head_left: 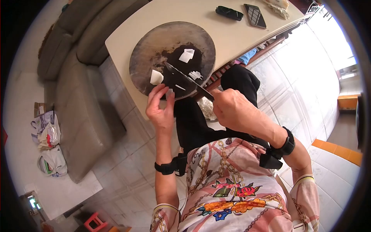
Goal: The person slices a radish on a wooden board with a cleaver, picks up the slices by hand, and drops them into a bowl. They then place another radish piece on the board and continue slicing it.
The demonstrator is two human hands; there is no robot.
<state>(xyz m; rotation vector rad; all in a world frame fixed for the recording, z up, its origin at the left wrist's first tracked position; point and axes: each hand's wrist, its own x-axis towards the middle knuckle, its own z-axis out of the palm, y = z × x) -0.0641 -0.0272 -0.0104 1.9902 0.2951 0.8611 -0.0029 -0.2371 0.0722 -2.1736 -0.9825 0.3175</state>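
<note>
Our right hand (232, 110), just right of centre, is closed around the handle of a knife (185, 78) whose blade runs up and left across the round board (147, 50). Our left hand (160, 110), at the board's near edge, pinches a small white piece (169, 92) between fingertips. More white pieces (187, 55) lie on the board's dark centre. The board sits on a pale table (228, 36); a phone (254, 16) lies at the upper right.

Single head-worn fisheye view, steeply downward and close over the round cutting board (154, 50) at the table (232, 34) edge.
</note>
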